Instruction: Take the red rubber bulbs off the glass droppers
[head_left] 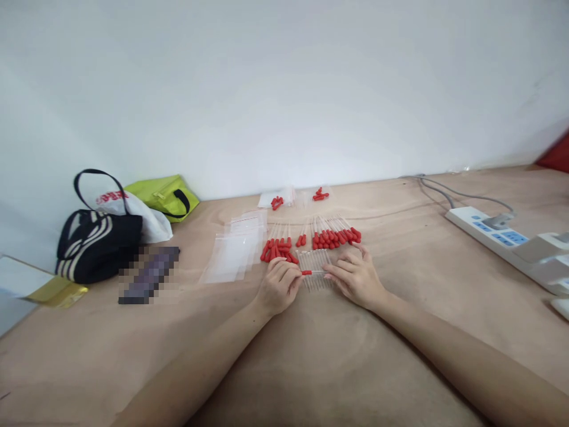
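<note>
Between my two hands lies one dropper, level, its red rubber bulb (306, 273) toward the left and its clear tube (318, 272) toward the right. My left hand (279, 286) is closed, pinching the bulb end. The fingers of my right hand (355, 274) are closed on the tube. Under and around it, a row of bare clear tubes (316, 260) lies on the table. Just beyond my hands are droppers with red bulbs in two groups, one on the left (279, 249) and one on the right (333, 237), with a small pair (301, 239) in between.
Clear zip bags (235, 255) lie to the left. At the wall are bags with red bulbs (276, 203). Farther left are a black bag (102, 246), a yellow-green bag (171, 196) and a pixelated dark object (151, 276). A white power strip (484, 231) with cables stands right.
</note>
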`<state>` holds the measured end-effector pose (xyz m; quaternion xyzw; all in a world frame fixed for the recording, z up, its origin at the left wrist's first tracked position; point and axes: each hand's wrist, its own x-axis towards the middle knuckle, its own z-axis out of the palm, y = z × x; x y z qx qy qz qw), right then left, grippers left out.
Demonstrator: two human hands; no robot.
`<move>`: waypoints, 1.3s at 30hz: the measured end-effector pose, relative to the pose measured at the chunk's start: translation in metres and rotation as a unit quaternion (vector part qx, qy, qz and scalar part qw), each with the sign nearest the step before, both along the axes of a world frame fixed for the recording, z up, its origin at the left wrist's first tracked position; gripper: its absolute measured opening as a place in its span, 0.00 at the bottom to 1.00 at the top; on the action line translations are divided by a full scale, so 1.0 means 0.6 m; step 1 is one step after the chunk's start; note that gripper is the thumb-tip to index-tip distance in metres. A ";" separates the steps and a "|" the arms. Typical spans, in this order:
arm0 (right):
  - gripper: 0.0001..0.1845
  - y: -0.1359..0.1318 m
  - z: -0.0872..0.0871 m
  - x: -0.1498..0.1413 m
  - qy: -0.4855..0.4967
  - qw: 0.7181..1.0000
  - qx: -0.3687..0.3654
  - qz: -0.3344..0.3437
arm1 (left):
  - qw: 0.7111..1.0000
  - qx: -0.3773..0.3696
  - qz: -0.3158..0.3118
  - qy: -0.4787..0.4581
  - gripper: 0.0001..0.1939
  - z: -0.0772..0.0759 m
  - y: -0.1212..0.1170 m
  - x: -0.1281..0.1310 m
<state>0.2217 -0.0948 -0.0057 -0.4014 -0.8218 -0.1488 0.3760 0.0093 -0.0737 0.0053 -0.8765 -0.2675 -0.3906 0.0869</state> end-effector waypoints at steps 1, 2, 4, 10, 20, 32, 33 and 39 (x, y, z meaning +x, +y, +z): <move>0.08 0.000 -0.001 0.000 -0.002 1.000 -0.004 0.001 | 1.000 -0.005 0.003 0.008 0.04 0.000 0.000 0.000; 0.08 0.000 -0.002 0.000 -0.004 1.000 -0.007 0.003 | 1.000 -0.008 0.005 0.020 0.07 0.000 0.000 0.000; 0.09 -0.002 -0.004 -0.001 -0.009 1.000 -0.011 0.010 | 0.999 -0.004 0.002 0.042 0.11 0.000 0.001 0.000; 0.11 -0.014 -0.001 -0.003 -0.035 0.999 0.000 0.023 | 0.999 0.008 0.005 0.051 0.06 -0.003 0.000 -0.003; 0.13 -0.024 0.008 -0.002 -0.049 0.999 0.004 0.021 | 0.998 -0.022 0.007 0.059 0.11 0.005 -0.011 -0.005; 0.10 -0.008 -0.002 0.023 0.039 0.997 -0.044 -0.043 | 0.994 -0.070 0.063 -0.051 0.08 0.000 0.004 -0.029; 0.11 -0.004 -0.003 0.022 0.055 0.995 -0.052 -0.059 | 0.992 -0.083 0.072 -0.067 0.08 0.000 0.008 -0.031; 0.12 0.008 -0.007 0.004 0.069 0.990 -0.056 -0.110 | 0.963 -0.110 0.200 -0.143 0.12 0.013 0.041 -0.050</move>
